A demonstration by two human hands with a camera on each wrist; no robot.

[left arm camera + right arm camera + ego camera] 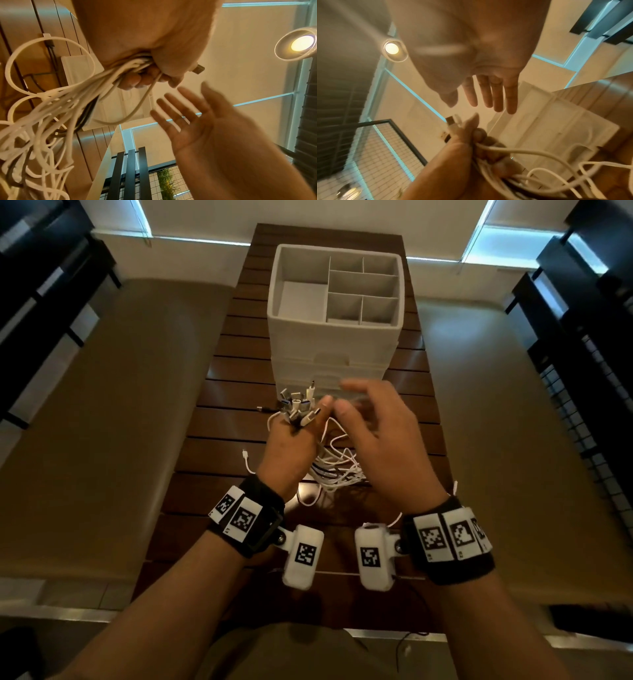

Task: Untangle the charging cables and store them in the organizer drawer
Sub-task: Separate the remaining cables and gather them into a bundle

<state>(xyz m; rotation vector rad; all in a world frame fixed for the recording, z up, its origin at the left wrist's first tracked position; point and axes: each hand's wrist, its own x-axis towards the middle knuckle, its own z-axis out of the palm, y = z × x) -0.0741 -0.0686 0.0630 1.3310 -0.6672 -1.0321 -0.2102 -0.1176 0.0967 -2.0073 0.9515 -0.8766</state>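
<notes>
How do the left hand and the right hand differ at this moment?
The left hand is curled round a bundle of cables; the right hand holds nothing. The left hand's fingers are bent, the right hand's straight and spread. Both are raised above the wooden table.

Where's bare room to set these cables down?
Bare slats of the brown wooden table flank the white compartment organiser on both sides; its large left compartment is bare too. Crowded: white cables tangle beneath the left hand and right hand.
</notes>
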